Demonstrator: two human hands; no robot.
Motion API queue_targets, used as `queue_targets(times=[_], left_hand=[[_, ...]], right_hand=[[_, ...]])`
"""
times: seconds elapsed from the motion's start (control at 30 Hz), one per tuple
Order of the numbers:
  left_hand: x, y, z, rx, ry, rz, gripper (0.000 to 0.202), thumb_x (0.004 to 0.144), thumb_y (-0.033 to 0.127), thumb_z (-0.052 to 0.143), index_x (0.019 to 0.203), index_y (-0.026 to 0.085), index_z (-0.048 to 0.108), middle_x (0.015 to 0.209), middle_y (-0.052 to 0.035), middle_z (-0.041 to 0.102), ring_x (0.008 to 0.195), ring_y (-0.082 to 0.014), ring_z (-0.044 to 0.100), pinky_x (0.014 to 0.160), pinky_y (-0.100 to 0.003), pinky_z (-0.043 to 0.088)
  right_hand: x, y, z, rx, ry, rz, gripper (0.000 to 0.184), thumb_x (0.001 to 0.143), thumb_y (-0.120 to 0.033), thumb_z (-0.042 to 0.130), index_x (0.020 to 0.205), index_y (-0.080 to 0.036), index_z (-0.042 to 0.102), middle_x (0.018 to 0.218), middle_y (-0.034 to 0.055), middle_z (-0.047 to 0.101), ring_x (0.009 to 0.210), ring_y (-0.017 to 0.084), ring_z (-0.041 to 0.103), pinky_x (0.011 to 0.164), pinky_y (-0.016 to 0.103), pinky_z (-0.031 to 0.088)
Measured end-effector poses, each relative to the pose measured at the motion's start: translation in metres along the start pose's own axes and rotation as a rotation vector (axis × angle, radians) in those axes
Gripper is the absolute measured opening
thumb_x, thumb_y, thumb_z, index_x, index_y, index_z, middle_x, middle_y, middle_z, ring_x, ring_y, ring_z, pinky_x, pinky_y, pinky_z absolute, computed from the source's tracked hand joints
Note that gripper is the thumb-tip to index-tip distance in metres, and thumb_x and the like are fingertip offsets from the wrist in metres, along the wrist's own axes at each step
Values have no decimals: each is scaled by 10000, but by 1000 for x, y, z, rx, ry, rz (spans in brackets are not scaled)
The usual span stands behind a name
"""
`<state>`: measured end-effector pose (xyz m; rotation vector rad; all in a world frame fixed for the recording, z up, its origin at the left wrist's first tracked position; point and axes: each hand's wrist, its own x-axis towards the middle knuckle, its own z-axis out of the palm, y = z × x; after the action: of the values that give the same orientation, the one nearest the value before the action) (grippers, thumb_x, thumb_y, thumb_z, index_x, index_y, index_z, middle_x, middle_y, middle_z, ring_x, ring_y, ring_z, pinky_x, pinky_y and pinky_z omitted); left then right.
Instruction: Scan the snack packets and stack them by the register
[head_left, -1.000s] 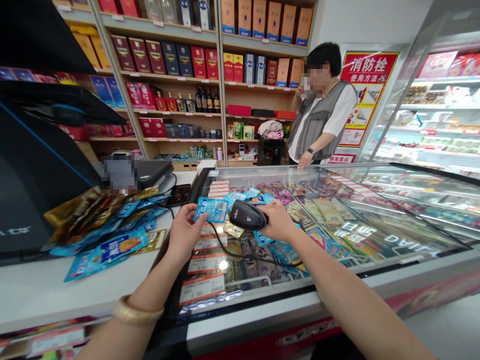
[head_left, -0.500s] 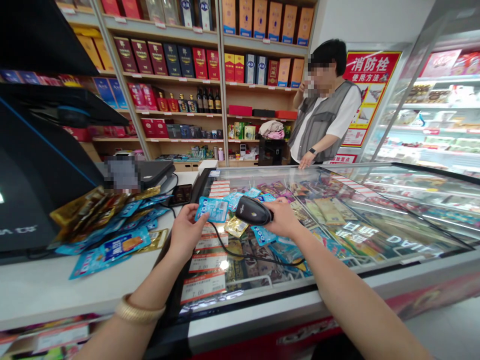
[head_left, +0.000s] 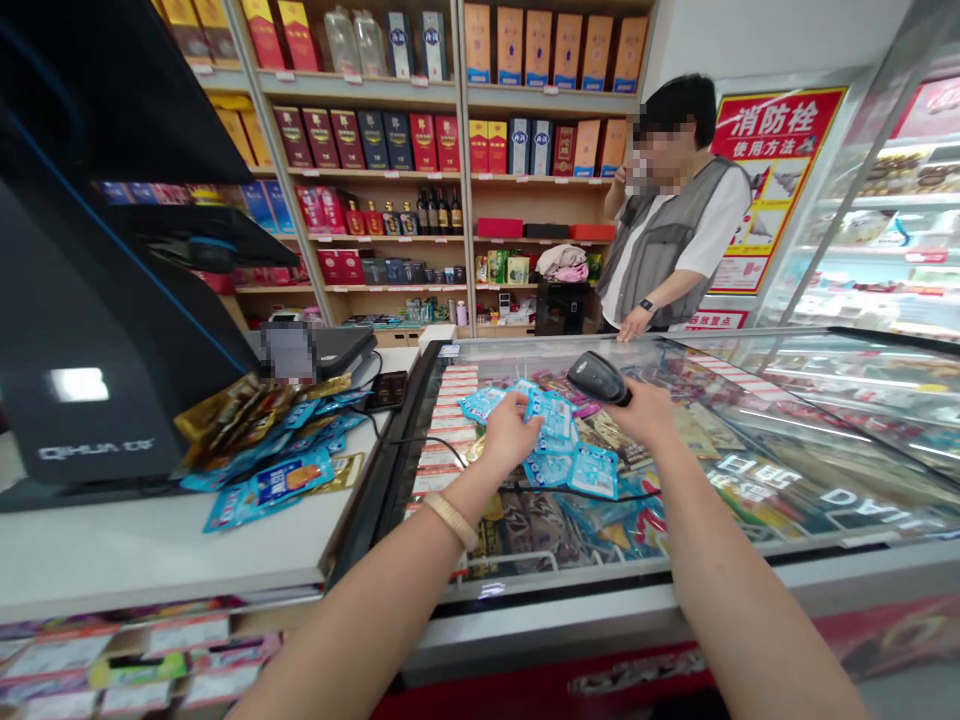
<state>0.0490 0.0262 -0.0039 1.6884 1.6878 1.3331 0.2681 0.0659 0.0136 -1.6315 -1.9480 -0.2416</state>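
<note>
My right hand [head_left: 649, 412] is wrapped round a black barcode scanner [head_left: 598, 378], raised over the glass top of a chest freezer [head_left: 525, 590]. The scanner's nose points up and to the left. My left hand [head_left: 511, 432] reaches over the left part of the glass, its fingers closed at the edge of a blue snack packet [head_left: 552, 412]. More blue packets [head_left: 594, 470] lie spread on the glass around and below that hand. The fingertips are partly hidden among the packets. A dark scanner cable [head_left: 420, 440] runs across the freezer's left edge.
On the left counter [head_left: 97, 550], blue and gold packets [head_left: 277, 440] are heaped beside a black checkout machine [head_left: 90, 380]. A phone [head_left: 388, 391] lies near the freezer. Across the freezer stands a person [head_left: 667, 220], one hand on its far edge. Shelves [head_left: 375, 172] of boxes and bottles line the back.
My left hand has moved right with the blue packet, onto the others on the glass. My right hand has shifted the scanner right and slightly up. The view has turned a little left.
</note>
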Motion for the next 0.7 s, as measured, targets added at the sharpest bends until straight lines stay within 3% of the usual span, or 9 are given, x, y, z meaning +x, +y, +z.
queue_targets(times=[0.17,0.27,0.37,0.5,0.6,0.7], left_hand=[[-5,3,19,117,-33,22,250,728,140,664,975,148,628,952,-127,693,905,-230,663,839,-363,500],[-13,5,13,174,-48,78,357,725,151,673,1078,155,627,1105,-131,659,1026,-244,632,916,-386,480],[-24,8,-4,286,-47,196,417,739,192,674,1152,189,617,1198,-113,621,1122,-264,587,984,-424,442],[-38,-1,-53,384,1,393,355,782,210,629,1136,204,622,1162,-93,638,1120,-247,585,974,-411,453],[-49,-25,-112,450,97,460,329,813,244,581,1138,205,615,1178,-98,634,1120,-238,585,974,-407,457],[-63,-56,-179,580,214,383,332,830,334,544,1118,189,624,1143,-107,646,1079,-250,605,959,-405,472]], right_hand=[[1,2,7,-4,-10,-8,326,768,-438,624,998,-226,715,864,80,753,894,302,679,763,332,426],[2,3,11,8,27,-46,308,744,-452,635,939,-230,722,832,80,752,844,299,684,728,329,428],[1,2,14,25,53,-85,312,746,-469,623,917,-229,725,826,85,751,806,294,684,696,325,423],[-1,-4,14,15,41,-131,305,740,-446,623,919,-221,725,804,93,744,801,305,680,694,334,413],[-2,-12,14,31,46,-179,277,736,-419,618,903,-222,721,785,82,742,792,296,675,722,340,407],[-6,-26,13,83,54,-250,254,724,-373,612,905,-229,716,789,67,743,779,269,669,754,337,394]])
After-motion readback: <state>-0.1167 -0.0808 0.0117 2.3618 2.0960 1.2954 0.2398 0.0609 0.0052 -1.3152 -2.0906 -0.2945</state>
